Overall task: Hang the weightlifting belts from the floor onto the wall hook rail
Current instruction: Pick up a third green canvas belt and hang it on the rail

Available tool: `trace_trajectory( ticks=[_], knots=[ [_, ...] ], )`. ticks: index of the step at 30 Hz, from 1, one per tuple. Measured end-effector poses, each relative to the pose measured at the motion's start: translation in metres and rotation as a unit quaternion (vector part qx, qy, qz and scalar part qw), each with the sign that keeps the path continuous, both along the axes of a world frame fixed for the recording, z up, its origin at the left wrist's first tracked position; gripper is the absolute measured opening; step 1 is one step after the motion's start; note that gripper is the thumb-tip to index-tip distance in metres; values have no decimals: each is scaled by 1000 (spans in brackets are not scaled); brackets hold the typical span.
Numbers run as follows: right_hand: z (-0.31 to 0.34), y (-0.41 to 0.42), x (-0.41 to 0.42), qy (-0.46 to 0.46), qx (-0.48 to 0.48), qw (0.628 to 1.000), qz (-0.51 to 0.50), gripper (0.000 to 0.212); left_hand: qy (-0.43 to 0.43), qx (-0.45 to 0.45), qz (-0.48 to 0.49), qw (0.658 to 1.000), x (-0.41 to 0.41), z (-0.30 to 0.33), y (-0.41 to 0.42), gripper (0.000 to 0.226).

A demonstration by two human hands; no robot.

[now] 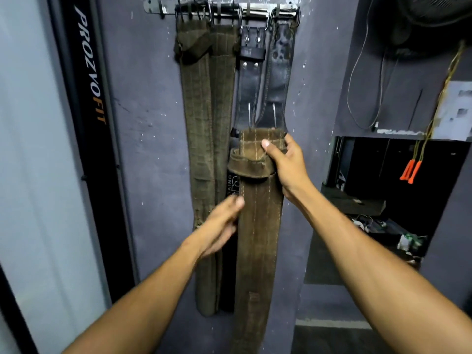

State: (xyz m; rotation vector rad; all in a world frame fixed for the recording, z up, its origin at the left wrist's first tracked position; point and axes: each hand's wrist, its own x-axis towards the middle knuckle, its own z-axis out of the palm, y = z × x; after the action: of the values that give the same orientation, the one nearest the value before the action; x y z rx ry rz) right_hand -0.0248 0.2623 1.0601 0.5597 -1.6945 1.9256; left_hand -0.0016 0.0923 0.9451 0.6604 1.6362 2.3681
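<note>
Brown belt, clamped in right hand, steadied by open left hand; may drop if its buckle misses the hook rail above.

Dim, flat light — left hand motion-blurred, edges seemingly bowed.

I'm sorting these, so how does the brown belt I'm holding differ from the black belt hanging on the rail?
The brown belt is held up by the right hand and steadied by the left hand, not yet hooked; the black belt hangs from the hook rail. The brown belt looks like suede, the black belt like smooth leather. Both have stitched seams.
</note>
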Motion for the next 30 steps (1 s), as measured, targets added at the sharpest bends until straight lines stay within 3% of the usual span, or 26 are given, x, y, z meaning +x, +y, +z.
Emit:
trace_trajectory(
  ticks=[3,5,8,11,14,17,19,21,23,27,30],
  knots=[
    [-26,-2,-6,-16,19,1000,4,23,50,76,58,994,-6,75,1,69],
    [-39,-5,-9,-26,37,999,-7,24,26,44,118,992,-10,101,4,54],
    [-47,-8,-9,-38,35,998,-18,30,33,23,199,979,-12,104,16,32],
    [-62,2,5,-39,-23,998,51,41,76,44,182,979,-14,98,20,22],
    [-101,8,19,-95,19,993,62,39,108,61,177,976,-16,101,24,24],
    [-123,2,20,-108,37,993,-24,4,127,66,172,975,-17,106,31,32],
    [-120,3,21,-90,29,995,-36,12,128,68,169,975,-17,109,35,38],
    [-125,12,22,-93,17,995,27,5,133,72,170,974,-18,113,39,41],
    [-145,16,27,-124,30,988,90,16,143,74,175,971,-19,121,38,40],
    [-179,8,35,-163,10,985,58,8,143,76,183,970,-24,136,33,46],
    [-187,8,38,-179,10,979,100,22,151,83,181,968,-23,140,31,50]
  ],
)
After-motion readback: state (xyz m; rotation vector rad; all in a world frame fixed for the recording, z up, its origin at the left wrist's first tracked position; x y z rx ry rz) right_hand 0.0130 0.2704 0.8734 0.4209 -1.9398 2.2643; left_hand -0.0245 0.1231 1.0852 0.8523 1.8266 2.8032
